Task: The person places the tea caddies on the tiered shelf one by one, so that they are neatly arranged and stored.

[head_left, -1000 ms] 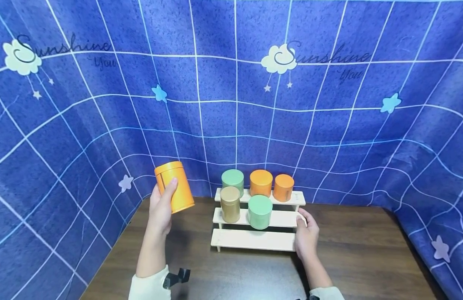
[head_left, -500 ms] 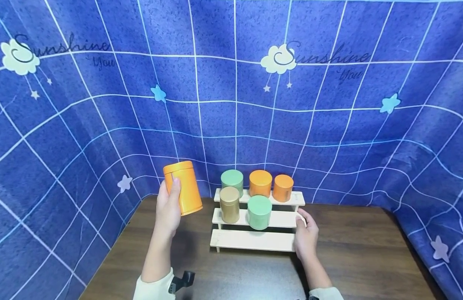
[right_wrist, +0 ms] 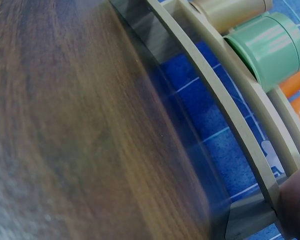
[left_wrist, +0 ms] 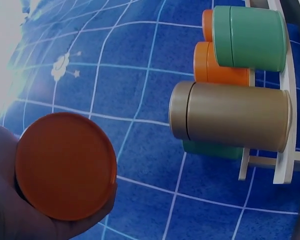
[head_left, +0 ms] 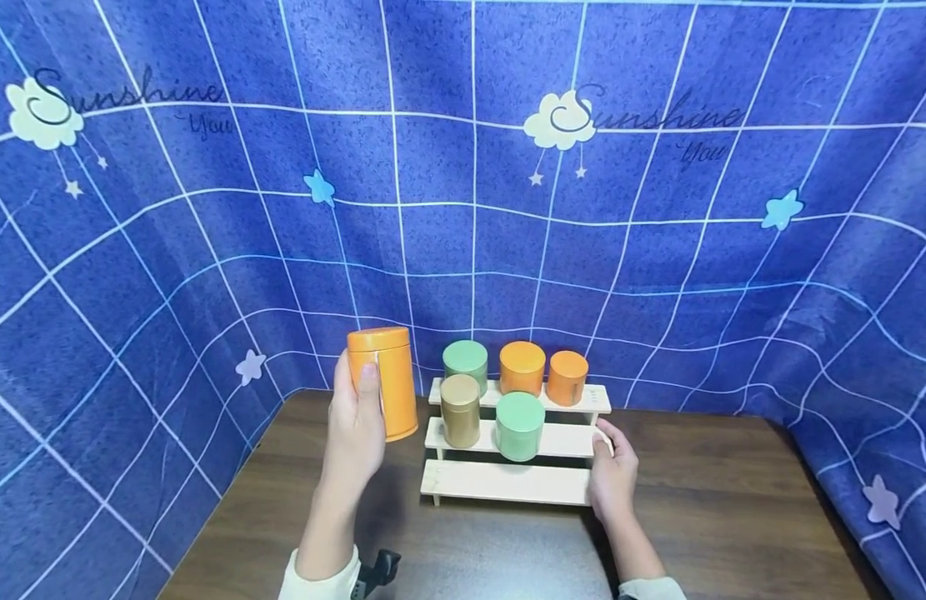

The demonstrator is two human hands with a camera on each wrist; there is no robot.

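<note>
My left hand [head_left: 357,437] grips a tall orange tin canister [head_left: 397,387], thumb along its side, raised just left of the rack. In the left wrist view, one round end of that canister [left_wrist: 65,167] faces the camera. The right hand [head_left: 614,479] holds the right end of a three-step pale wooden rack [head_left: 508,482] at its middle shelf. A gold tin [head_left: 460,412] and a green tin [head_left: 519,427] stand on that middle shelf. Along the top shelf are another green tin [head_left: 466,361], an orange tin [head_left: 522,367] and a smaller orange tin [head_left: 568,377].
The rack stands on a dark brown wooden table [head_left: 695,492], its lowest shelf bare. A blue curtain [head_left: 432,233] with white grid lines, clouds and stars hangs behind and along both sides. A black strap mount [head_left: 380,571] sits at the left wrist.
The left hand has moved right toward the rack with the orange canister, which has tilted more upright. The right hand and the tins on the rack stay in place.
</note>
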